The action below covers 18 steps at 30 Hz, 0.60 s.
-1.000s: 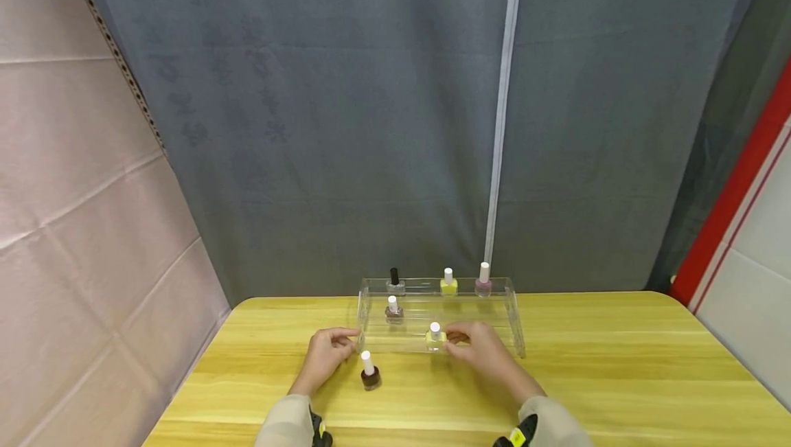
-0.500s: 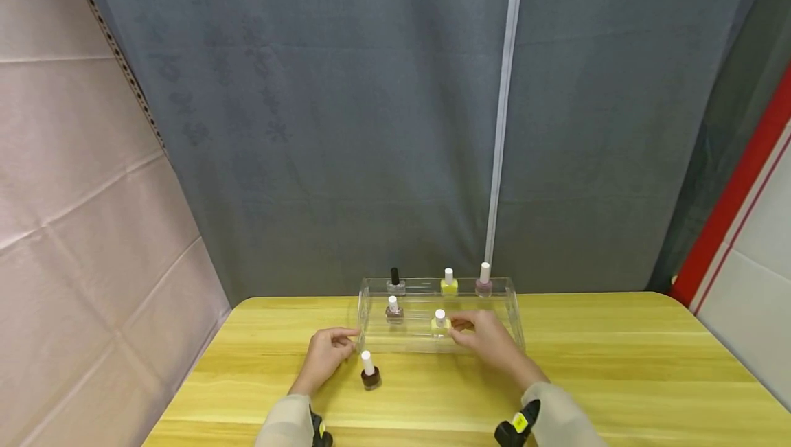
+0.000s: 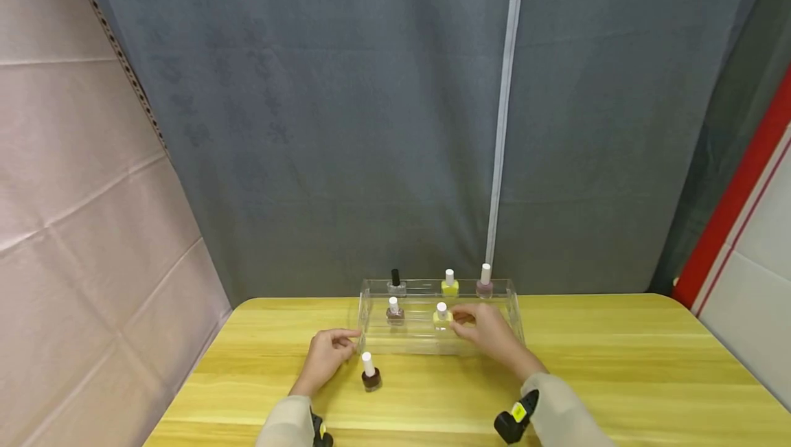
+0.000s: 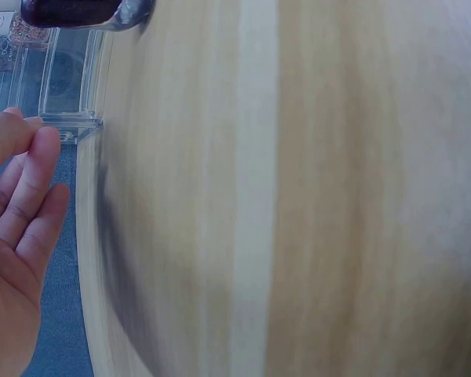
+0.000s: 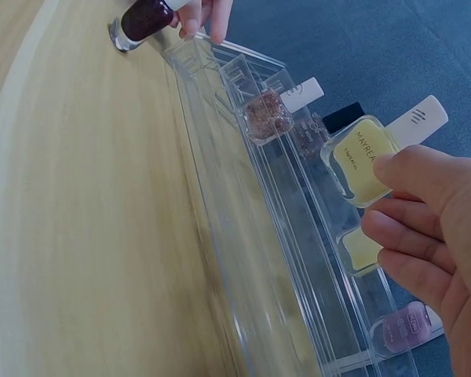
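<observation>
My right hand [image 3: 489, 331] pinches a pale yellow nail polish bottle [image 5: 357, 159] with a white cap. It holds the bottle upright at the middle step of a clear acrylic display rack [image 3: 404, 346], to the right of a glittery brown nail polish bottle [image 5: 267, 118]. At the rack's left end, my left hand [image 3: 326, 356] rests its fingertips against the corner, fingers relaxed. Just right of that hand, a dark red nail polish bottle [image 3: 371, 380] with a white cap stands on the table in front of the rack.
Along the rack's back step stand a black-capped clear bottle [image 3: 396, 287], a bright yellow bottle [image 3: 450, 288] and a mauve bottle [image 3: 485, 288]. The wooden table [image 3: 618, 364] ends at a grey curtain [image 3: 309, 158]. Pale cloth [image 3: 93, 227] hangs on the left.
My right hand has moved the pale yellow bottle back and slightly right, from the rack's front step to its middle step. The left hand has stayed at the rack's corner.
</observation>
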{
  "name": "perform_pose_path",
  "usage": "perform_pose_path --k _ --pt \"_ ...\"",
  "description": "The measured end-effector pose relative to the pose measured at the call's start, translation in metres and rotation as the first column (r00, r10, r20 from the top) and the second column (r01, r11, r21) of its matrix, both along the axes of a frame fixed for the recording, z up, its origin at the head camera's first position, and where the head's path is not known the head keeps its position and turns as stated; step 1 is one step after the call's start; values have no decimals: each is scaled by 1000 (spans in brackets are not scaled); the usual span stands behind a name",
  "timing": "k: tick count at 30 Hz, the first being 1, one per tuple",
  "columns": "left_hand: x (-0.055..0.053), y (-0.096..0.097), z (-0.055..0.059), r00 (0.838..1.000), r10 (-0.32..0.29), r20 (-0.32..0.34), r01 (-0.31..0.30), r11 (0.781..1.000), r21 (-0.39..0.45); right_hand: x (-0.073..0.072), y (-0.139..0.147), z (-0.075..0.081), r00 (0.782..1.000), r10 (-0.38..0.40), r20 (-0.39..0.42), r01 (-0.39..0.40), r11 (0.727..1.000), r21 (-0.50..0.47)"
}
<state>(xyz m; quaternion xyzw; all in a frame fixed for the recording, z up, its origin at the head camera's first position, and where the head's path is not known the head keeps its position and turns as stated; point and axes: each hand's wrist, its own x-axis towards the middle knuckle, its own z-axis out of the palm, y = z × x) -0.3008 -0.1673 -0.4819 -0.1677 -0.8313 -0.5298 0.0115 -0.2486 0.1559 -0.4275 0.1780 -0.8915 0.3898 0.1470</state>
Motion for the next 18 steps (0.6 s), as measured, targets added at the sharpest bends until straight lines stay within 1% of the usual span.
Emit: perform_pose_path --k 4,7,10,14,18 --pt "0 0 -1 1000 -7 -14 7 1000 1 -2 2 2 1000 -1 4 1 1000 -15" --pt "0 0 0 1000 -4 -19 4 1000 -5 -5 3 2 1000 -6 5 6 1000 -7" --pt "0 0 0 1000 1 -10 -1 1000 -5 -7 3 2 1000 -15 19 15 1000 -9" --pt "0 0 0 1000 -2 -15 2 1000 -3 -8 3 2 999 -20 41 21 999 -30" --pt "0 0 1 1000 -4 -18 4 1000 -22 -9 4 2 998 -25 52 27 999 -43"
